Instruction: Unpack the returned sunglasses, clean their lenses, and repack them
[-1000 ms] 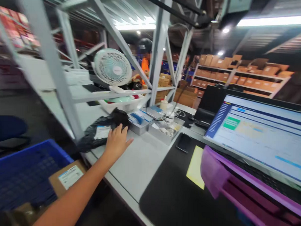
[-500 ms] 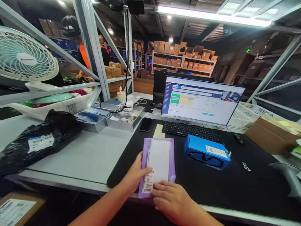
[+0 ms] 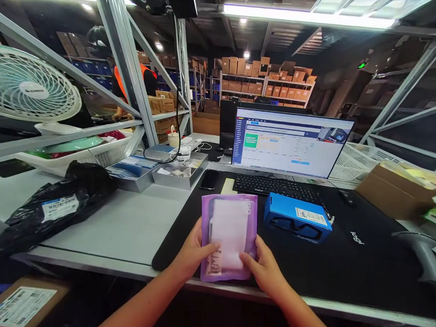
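A purple translucent pouch (image 3: 227, 273) with a flat white item inside is held up over the near edge of the black desk mat. My left hand (image 3: 193, 251) grips its left side, thumb on the front by a printed label. On the opposite side my right hand (image 3: 266, 267) closes round the edge, thumb across the lower front. The fingers behind the pouch are hidden. To its right a blue box (image 3: 297, 218) with a white sticker lies on the mat, apart from both hands.
Behind stand a keyboard (image 3: 274, 187) and a lit monitor (image 3: 290, 147). A phone (image 3: 210, 179) lies left of them. A barcode scanner (image 3: 420, 259) and an opened carton (image 3: 392, 193) are at right. A black plastic parcel (image 3: 59, 201) and a fan (image 3: 35, 85) are at left; a co-worker (image 3: 130, 81) stands beyond.
My right hand has moved from the pouch's lower front to its right edge and now grips it there. The pouch shows wider and straighter to me.
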Demonstrator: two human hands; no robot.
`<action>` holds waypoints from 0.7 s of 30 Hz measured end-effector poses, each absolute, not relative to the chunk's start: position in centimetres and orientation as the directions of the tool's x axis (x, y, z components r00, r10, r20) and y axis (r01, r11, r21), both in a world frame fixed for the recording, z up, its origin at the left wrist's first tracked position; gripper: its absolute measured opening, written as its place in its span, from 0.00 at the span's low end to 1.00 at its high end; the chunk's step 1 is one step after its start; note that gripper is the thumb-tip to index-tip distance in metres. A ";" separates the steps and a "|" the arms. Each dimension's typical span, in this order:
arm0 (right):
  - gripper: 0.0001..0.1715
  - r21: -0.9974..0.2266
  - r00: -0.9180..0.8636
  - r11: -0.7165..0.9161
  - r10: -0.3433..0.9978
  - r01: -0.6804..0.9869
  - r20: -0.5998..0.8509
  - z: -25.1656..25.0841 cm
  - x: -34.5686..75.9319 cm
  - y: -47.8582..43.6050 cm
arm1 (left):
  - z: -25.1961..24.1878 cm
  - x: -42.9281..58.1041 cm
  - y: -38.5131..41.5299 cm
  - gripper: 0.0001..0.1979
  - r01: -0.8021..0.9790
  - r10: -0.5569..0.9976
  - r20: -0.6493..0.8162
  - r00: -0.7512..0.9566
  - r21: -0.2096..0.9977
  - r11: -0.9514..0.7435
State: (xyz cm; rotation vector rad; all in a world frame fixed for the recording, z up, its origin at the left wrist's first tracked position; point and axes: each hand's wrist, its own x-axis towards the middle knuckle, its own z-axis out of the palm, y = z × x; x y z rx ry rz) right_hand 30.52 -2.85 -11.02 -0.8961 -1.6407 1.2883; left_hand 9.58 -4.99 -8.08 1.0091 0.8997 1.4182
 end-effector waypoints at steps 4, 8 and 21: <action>0.27 -0.960 -0.419 0.252 0.890 0.122 0.180 -10.6 30.5 -2.7 | -6.6 8.3 -3.7 0.36 -0.442 0.997 0.072 -0.035 0.893 -0.080; 0.17 -0.819 -0.429 0.473 0.845 0.325 0.317 -10.2 30.9 -2.2 | -5.1 6.2 -1.8 0.27 -0.535 0.997 -0.018 -0.069 0.844 -0.022; 0.19 0.445 -0.584 0.811 -0.163 0.380 0.795 -3.4 33.1 -1.9 | -8.4 2.8 5.0 0.41 -0.503 0.945 0.289 -0.151 0.801 -0.325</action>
